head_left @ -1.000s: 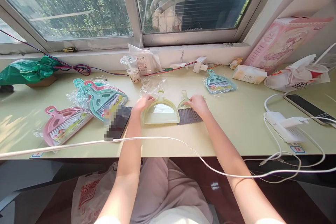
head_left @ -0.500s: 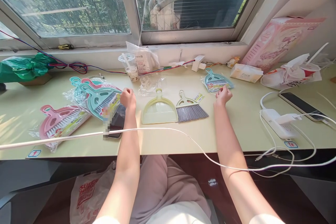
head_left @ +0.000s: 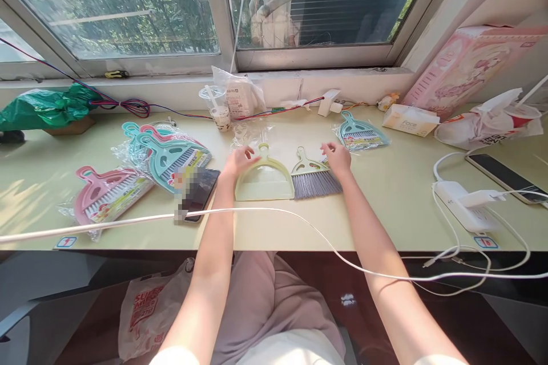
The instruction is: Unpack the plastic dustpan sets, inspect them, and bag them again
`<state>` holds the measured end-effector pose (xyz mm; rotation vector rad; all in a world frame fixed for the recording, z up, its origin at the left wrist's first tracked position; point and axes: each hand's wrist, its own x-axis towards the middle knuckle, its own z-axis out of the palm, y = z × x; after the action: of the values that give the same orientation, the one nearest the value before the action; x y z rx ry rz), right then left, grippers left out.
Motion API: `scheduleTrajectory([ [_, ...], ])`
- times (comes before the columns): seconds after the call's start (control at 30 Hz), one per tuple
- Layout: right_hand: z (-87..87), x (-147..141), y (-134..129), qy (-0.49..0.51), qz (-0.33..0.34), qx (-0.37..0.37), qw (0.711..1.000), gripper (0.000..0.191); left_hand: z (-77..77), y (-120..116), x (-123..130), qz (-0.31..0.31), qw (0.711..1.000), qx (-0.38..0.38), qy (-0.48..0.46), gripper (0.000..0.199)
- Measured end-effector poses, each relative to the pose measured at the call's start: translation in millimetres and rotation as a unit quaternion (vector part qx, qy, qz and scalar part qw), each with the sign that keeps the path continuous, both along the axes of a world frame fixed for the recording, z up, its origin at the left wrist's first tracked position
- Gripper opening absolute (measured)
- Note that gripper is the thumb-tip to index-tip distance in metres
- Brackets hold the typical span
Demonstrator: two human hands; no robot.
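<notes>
A pale yellow-green dustpan (head_left: 265,182) lies flat on the desk in front of me. Beside it on the right is a small hand brush (head_left: 314,178) with grey bristles and a matching handle. My left hand (head_left: 240,161) is at the dustpan's upper left edge, thumb and fingers apart; whether it touches the rim I cannot tell. Over the brush's right end is my right hand (head_left: 337,159), its fingers loosely bent and apart, near a yellow-green label partly hidden by them. Neither hand visibly grips anything.
Wrapped blue dustpan sets (head_left: 171,159) and pink ones (head_left: 107,197) lie left, by a dark phone (head_left: 199,194). Another wrapped blue set (head_left: 362,132) is at back right. A drink cup (head_left: 220,114) stands behind. A white cable (head_left: 274,209) crosses before me over both forearms.
Both hands have moved inward: the left from the wrapped sets and phone to the dustpan, the right from the back-right blue set to the brush. Their fingers have loosened. The view shifted slightly.
</notes>
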<state>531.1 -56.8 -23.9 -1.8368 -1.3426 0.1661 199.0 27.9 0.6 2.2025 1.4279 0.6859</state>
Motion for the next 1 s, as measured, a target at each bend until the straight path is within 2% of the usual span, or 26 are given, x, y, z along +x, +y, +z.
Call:
scheduleTrajectory([
  [0.1, 7.0, -24.5, -5.0, -0.145, 0.054, -0.008, 0.988, 0.030, -2.6, -0.8, 5.8, -0.018, 0.999, -0.013, 0.024, 0.024],
  [0.17, 10.8, -32.5, -8.0, -0.195, 0.081, -0.009, 0.978, 0.028, -2.6, -0.9, 6.0, -0.021, 1.000, -0.014, 0.016, 0.022],
  [0.37, 10.7, -23.0, -10.7, -0.203, 0.083, -0.034, 0.975, 0.024, -6.6, 2.7, 4.4, -0.022, 0.998, -0.039, -0.054, 0.020],
  [0.5, 5.4, -16.0, -10.6, -0.197, 0.110, -0.093, 0.970, 0.017, -1.2, 1.6, 7.6, -0.015, 0.982, -0.067, -0.177, 0.027],
  [0.57, 5.1, -16.5, -10.6, -0.192, 0.111, -0.094, 0.971, 0.012, 6.9, -2.5, 9.5, -0.020, 0.958, -0.102, -0.267, 0.032],
  [0.63, 7.9, -18.3, -11.3, -0.181, 0.110, -0.084, 0.974, 0.009, 15.5, -7.3, 11.5, -0.031, 0.922, -0.140, -0.359, 0.036],
  [0.7, 14.4, -20.2, -13.4, -0.134, 0.116, -0.080, 0.981, 0.009, 21.5, -10.6, 13.4, -0.025, 0.884, -0.161, -0.437, 0.040],
  [0.8, 29.5, -22.6, -19.8, 0.044, 0.178, -0.101, 0.978, 0.023, 22.7, -10.5, 15.2, 0.024, 0.843, -0.157, -0.514, 0.042],
  [0.9, 45.5, -26.6, -28.6, 0.212, 0.281, -0.118, 0.928, 0.040, 18.3, -7.4, 15.8, 0.059, 0.816, -0.147, -0.556, 0.040],
  [1.0, 55.4, -32.9, -35.7, 0.282, 0.333, -0.104, 0.894, 0.042, 15.3, -5.7, 18.2, 0.055, 0.805, -0.153, -0.571, 0.039],
])
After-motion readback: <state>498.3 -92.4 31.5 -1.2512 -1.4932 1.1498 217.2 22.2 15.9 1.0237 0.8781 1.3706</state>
